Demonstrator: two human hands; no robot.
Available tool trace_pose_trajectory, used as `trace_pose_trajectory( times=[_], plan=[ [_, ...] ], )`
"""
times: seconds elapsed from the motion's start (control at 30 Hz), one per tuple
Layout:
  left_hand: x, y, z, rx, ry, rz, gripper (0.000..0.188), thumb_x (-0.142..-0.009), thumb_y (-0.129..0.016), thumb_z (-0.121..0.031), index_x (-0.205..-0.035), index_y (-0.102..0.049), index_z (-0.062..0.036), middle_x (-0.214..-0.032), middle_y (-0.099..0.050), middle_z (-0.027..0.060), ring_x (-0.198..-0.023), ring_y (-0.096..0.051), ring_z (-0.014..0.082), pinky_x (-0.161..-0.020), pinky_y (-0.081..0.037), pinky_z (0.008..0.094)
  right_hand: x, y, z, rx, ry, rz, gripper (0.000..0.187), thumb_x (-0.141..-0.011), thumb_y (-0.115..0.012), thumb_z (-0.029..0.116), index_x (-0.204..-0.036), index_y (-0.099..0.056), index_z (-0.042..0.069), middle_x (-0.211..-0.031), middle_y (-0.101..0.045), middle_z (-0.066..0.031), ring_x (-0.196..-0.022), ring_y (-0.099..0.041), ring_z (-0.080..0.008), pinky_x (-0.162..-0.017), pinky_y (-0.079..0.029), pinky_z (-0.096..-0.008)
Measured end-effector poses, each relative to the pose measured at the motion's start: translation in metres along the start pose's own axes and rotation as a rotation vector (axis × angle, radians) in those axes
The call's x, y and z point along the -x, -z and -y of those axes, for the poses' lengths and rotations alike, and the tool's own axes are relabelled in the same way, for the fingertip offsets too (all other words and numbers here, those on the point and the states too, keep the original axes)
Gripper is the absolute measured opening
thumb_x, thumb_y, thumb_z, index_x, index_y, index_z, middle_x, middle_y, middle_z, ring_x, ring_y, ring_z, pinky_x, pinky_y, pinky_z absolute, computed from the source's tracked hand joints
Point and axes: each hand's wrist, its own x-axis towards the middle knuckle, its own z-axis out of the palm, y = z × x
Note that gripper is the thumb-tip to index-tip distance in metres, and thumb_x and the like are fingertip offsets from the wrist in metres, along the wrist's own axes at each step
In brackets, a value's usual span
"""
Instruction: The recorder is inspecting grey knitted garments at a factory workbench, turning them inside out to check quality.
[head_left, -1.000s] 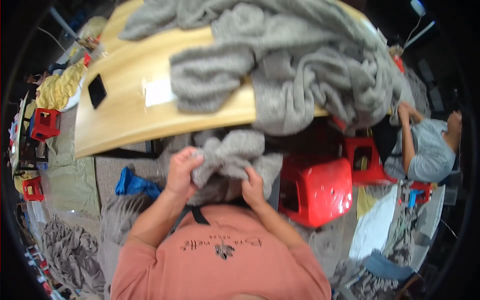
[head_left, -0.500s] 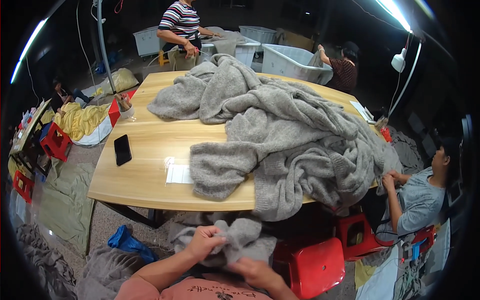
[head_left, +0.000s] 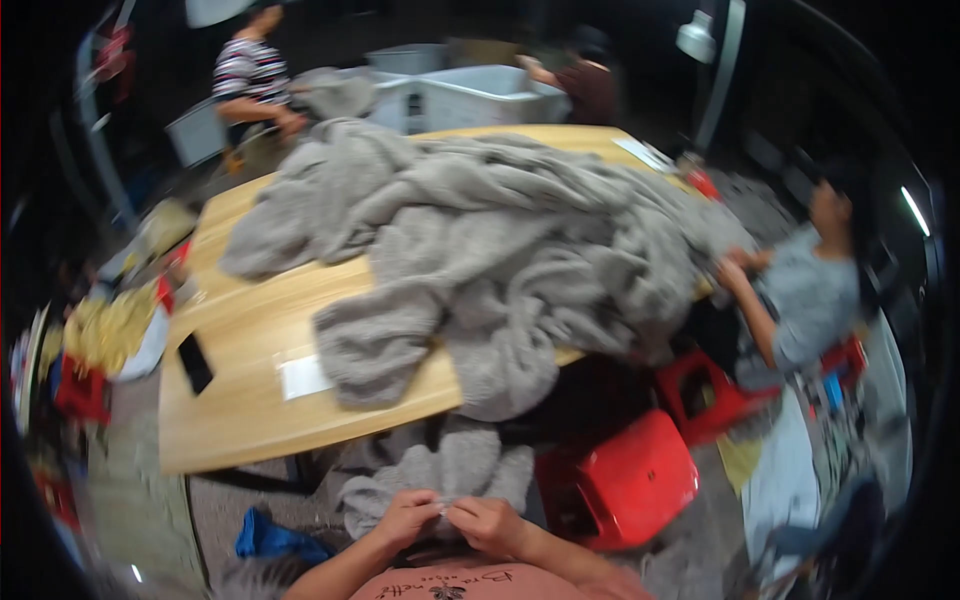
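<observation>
My left hand and my right hand meet at the lower middle, close to my body. Both are closed, thumbs and fingertips pinched almost together on the edge of a fuzzy grey knit garment. That garment hangs in folds just beyond my fingers, below the table's front edge. The exact bit between the fingertips is small and blurred. A big heap of the same grey knitwear covers much of the wooden table, and part of it droops over the front edge.
A black phone and a white paper slip lie on the table's left. A red stool stands right of my hands. At the right, a seated person handles the heap's edge. Two people work beyond, near white bins. Blue plastic lies lower left.
The whole view has turned and blurred. My right hand, apart and smeared before, has come in against my left. My left hand has lowered, still pinching the grey knit.
</observation>
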Motion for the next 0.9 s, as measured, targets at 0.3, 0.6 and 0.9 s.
trace_pose_trajectory(
  times=[0.3,0.6,0.9],
  plan=[
    [0.008,0.004,-0.009,-0.063,-0.136,-0.117,0.008,-0.074,-0.06,-0.003,-0.079,-0.064,0.0027,-0.065,-0.059,0.0006,-0.056,-0.051,0.0062,-0.051,-0.039,0.0194,0.007,-0.02,-0.011,-0.055,-0.042,-0.023,0.007,-0.068,-0.053,0.004,-0.073,-0.048,0.003,-0.07,-0.047,-0.0085,-0.058,-0.054,-0.0257,-0.048,-0.044,-0.0344],
    [0.006,-0.001,0.002,-0.146,-0.321,-0.256,0.014,-0.073,-0.06,0.002,-0.086,-0.064,0.0053,-0.068,-0.058,-0.0021,-0.059,-0.048,0.0036,-0.052,-0.038,0.0176,0.008,-0.032,-0.016,-0.16,-0.163,-0.048,0.007,-0.072,-0.051,0.003,-0.078,-0.05,0.003,-0.083,-0.05,-0.0104,-0.065,-0.056,-0.0294,-0.05,-0.045,-0.0375],
    [0.007,-0.002,0.006,-0.338,-0.37,-0.366,0.016,-0.073,-0.059,0.002,-0.088,-0.066,0.0021,-0.067,-0.06,-0.0004,-0.059,-0.05,0.0037,-0.052,-0.041,0.0184,0.012,-0.043,-0.027,-0.417,-0.431,0.071,0.017,-0.074,-0.05,0.006,-0.091,-0.049,0.005,-0.078,-0.057,-0.0167,-0.071,-0.055,-0.04,-0.058,-0.042,-0.0473]
  ],
)
